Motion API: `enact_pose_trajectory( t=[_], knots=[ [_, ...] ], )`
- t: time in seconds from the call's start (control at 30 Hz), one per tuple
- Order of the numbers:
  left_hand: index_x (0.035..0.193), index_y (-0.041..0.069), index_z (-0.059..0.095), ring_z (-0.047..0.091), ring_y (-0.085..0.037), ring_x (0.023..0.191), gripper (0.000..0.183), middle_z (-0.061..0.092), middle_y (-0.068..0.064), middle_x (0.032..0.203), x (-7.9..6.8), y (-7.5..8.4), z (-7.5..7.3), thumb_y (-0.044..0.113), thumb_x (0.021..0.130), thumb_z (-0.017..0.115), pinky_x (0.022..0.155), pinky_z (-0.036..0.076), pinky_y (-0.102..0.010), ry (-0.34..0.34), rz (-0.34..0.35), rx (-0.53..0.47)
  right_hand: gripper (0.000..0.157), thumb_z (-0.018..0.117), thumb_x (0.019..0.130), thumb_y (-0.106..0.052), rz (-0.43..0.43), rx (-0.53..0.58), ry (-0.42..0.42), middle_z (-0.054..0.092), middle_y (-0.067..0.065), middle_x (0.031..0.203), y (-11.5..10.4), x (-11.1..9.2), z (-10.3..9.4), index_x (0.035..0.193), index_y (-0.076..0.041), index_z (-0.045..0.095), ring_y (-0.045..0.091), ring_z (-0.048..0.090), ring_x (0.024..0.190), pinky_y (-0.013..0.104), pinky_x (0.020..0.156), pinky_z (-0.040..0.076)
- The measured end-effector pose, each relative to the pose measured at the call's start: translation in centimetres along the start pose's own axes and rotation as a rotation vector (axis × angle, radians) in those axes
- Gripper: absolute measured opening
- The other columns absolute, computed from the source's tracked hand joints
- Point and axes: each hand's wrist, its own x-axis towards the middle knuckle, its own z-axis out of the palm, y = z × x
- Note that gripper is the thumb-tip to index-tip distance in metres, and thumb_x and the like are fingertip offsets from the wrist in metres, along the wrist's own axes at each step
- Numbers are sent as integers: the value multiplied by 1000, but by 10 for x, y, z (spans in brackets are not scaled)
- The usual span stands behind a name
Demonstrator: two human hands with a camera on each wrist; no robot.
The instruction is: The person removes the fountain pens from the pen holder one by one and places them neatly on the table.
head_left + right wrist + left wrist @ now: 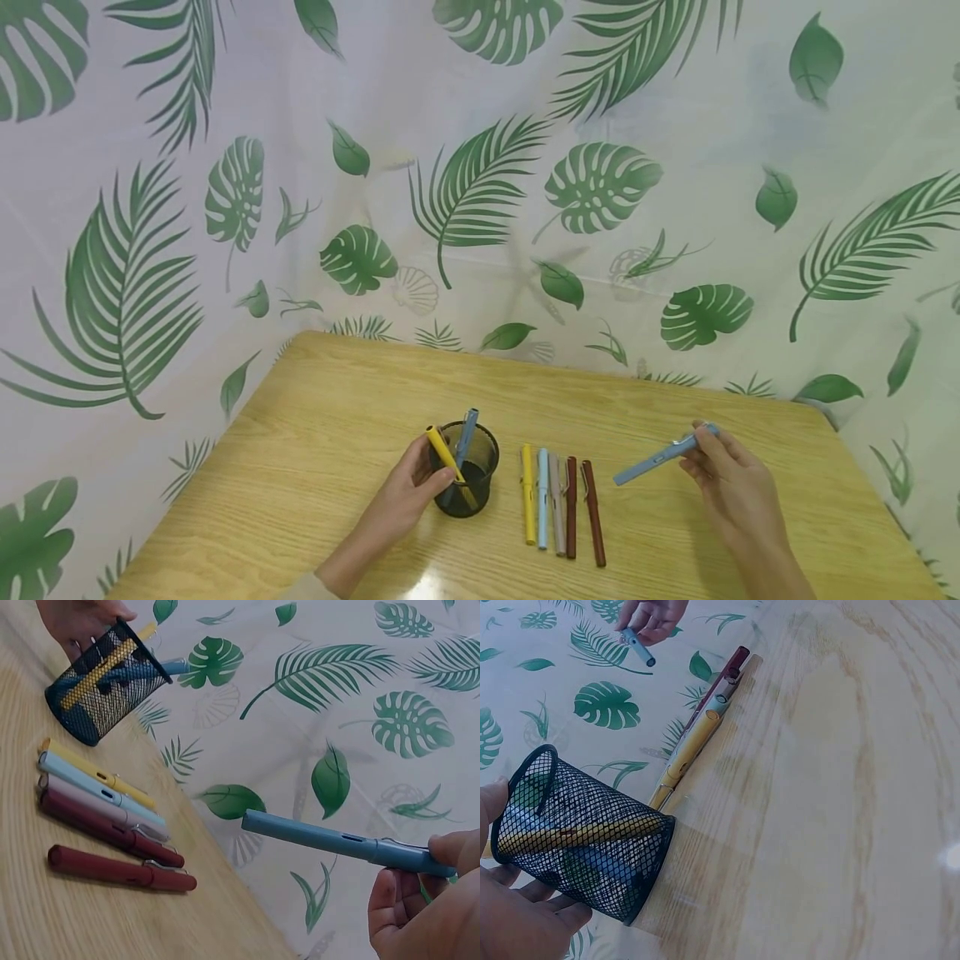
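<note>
My left hand (401, 493) holds a black mesh pen holder (467, 505), thumb on the near side and fingers round the left. Inside it lean a yellow pen (444, 451) and a blue pen (467, 435). At the right, my right hand (738, 492) pinches another blue pen (651, 463) by its clip end, above the table, its other end pointing left. Between the hands several pens lie side by side: yellow (528, 500), light blue (542, 504), greyish (557, 508) and two dark red, one (593, 517) slightly apart at the right end.
A light wood-grain table (337, 417) carries everything. Behind it and along its left side hangs a white cloth (495, 308) printed with green leaves. Light glares on the table's near part.
</note>
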Motion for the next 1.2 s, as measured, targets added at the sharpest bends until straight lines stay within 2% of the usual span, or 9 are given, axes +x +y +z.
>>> enact_pose_trajectory(
  t=[0.13, 0.4, 0.8, 1.03, 1.2],
  knots=[
    [163, 0, 19, 20, -43, 153, 77, 21, -28, 166, 0, 0, 0, 28, 106, 63, 123, 18, -54, 5, 1, 6, 14, 63, 104, -13, 7, -41, -5, 70, -5, 101, 1, -1, -7, 104, -11, 76, 9, 68, 87, 21, 79, 58],
    [162, -1, 19, 21, -43, 153, 77, 22, -29, 165, 0, 1, 0, 27, 106, 62, 123, 19, -53, 9, 4, 12, 15, 61, 105, -14, 23, -154, -32, 66, -11, 115, 4, 0, -18, 102, -8, 74, 8, 65, 91, 22, 81, 57],
    [163, 0, 18, 20, -43, 153, 77, 21, -29, 166, -2, 2, 0, 28, 106, 62, 123, 19, -54, -1, 7, 10, 15, 64, 105, -19, 89, -234, -30, 69, -7, 95, 13, 5, -22, 102, -17, 78, 8, 65, 84, 22, 79, 58],
    [163, 0, 18, 20, -43, 153, 77, 20, -29, 166, -2, 2, 0, 28, 106, 62, 123, 19, -55, -5, 5, 10, 14, 64, 105, -22, 100, -300, -43, 68, -9, 101, 21, 8, -23, 100, -14, 75, 9, 64, 85, 22, 80, 57],
    [162, -1, 19, 21, -44, 153, 77, 23, -29, 165, -1, 2, 1, 28, 106, 62, 123, 19, -54, 5, 11, 18, 12, 64, 105, -23, 118, -321, -41, 68, -7, 93, 26, 8, -23, 103, -16, 75, 9, 65, 85, 23, 81, 57]
  ],
)
